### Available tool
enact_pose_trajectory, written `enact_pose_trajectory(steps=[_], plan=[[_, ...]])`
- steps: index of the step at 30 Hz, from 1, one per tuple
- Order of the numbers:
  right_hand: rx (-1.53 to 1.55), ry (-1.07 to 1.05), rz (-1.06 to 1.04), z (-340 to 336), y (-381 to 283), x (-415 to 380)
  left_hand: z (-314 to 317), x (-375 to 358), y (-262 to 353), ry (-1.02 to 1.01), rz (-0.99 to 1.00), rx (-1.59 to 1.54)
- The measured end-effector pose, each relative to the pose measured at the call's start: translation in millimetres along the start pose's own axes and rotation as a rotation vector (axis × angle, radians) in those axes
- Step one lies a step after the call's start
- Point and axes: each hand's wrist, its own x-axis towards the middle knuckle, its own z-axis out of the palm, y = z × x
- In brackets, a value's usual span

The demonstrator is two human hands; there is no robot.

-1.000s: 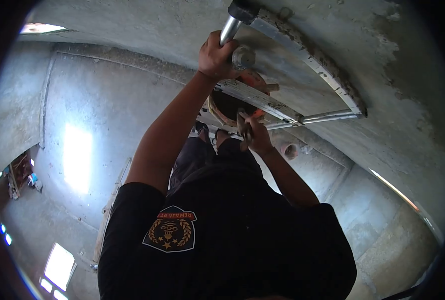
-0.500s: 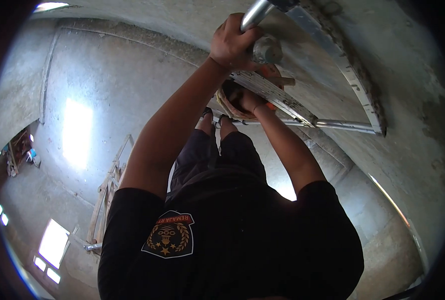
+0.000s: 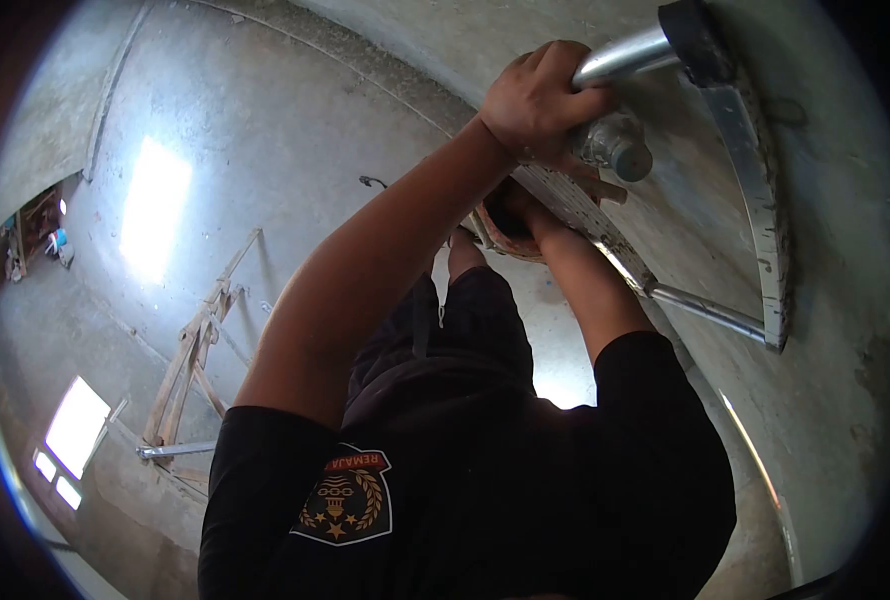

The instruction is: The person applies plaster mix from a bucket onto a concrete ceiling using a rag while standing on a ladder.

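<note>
My left hand point(image 3: 540, 100) is wrapped round the end of a shiny metal ladder rung point(image 3: 625, 57). Just below those fingers, a grey, round-ended piece point(image 3: 620, 150) juts out, splashed with pale material. My right hand point(image 3: 533, 212) reaches down into a reddish bucket point(image 3: 505, 238); its fingers are hidden in the dark inside. A mortar-spattered ladder rail point(image 3: 580, 212) slants past that bucket, partly covering it. A short wooden handle-like piece point(image 3: 610, 191) sticks out beyond the rail.
A rough grey plastered wall point(image 3: 835, 260) rises close on the right, behind the ladder's other rail point(image 3: 755, 200). Far below at left, a wooden trestle frame point(image 3: 190, 350) stands on the floor. Bright window openings point(image 3: 77, 430) show at lower left.
The view has shifted, so the ladder and my left hand sit farther right and lower. My left hand keeps its hold on the rung; my right arm reaches deeper into the bucket.
</note>
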Motion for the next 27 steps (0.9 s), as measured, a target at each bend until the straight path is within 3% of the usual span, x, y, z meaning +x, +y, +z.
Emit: enact_pose_trajectory(steps=[14,16,20,22,26,27], plan=[[-0.413,0.144,-0.181,-14.9,0.5,-6.2,-1.2,-2.1,-0.5,-0.023,-0.006,0.026],[-0.102,0.173,-0.046,-62.8,-23.7,-3.7,-1.0,-2.5,0.4,-0.029,-0.001,0.021],[-0.156,0.169,-0.019,-87.8,-30.1,-4.4,-1.5,-1.8,0.5,-0.019,0.005,0.058],[-0.122,0.036,0.05,-112.2,-45.1,-6.4,-0.6,-0.5,3.3,0.0,-0.014,0.051],[0.134,-0.065,0.247,-54.8,-20.9,-18.2,0.0,-2.0,6.1,-0.007,-0.049,0.09],[0.27,-0.099,0.382,-27.2,-19.1,-20.8,-0.2,-1.6,6.3,0.002,-0.045,0.084]])
